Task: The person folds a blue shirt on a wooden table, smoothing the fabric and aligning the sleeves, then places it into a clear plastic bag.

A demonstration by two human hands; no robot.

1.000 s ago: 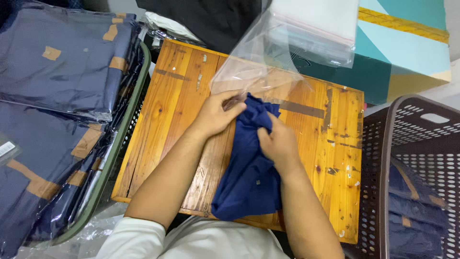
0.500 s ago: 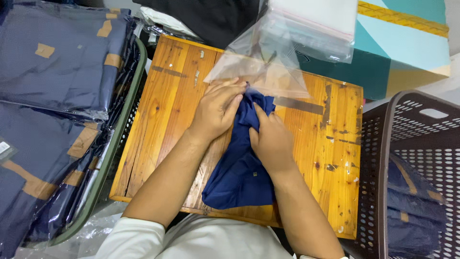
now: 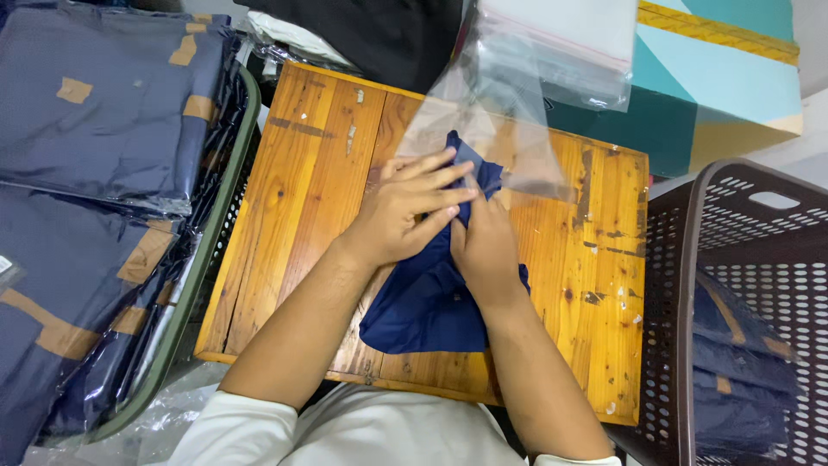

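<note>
Garment (image 3: 431, 298): dark blue, folded, lying on the board at about centre; top end now inside the bag mouth, pushed further toward 12 o'clock than half a second ago; lower two-thirds still bare on the wood.
Bag (image 3: 492, 129): clear plastic, mouth toward 6 o'clock, body lifted and trailing off toward 12–1 o'clock; flatter over the cloth than a second ago, when it stood up loose.
Left hand (image 3: 405, 211): fingers stretched out and nearly flat, laid across the garment's top end and the bag's lip, pointing to 3 o'clock; pressing rather than pinching; whether the thumb has hold of the film, cannot tell.
Right hand (image 3: 485, 246): curled, knuckles up, bunching the cloth just at 5 o'clock of the left fingertips; touching the left hand; moved up the board since a second ago.
Change: both hands shifted toward 12 o'clock together, cloth tip gone from outside the film to under it.
Meaning: judged as the start of bagging, entry made, most of the garment still to slide in.
Board (image 3: 302, 173): wooden, scuffed, under everything.
Left, 9 o'clock: green basket (image 3: 203, 259) with stacked bagged garments (image 3: 95, 103).
Right, 3 o'clock: brown basket (image 3: 690, 259) holding more bagged pieces.
</note>
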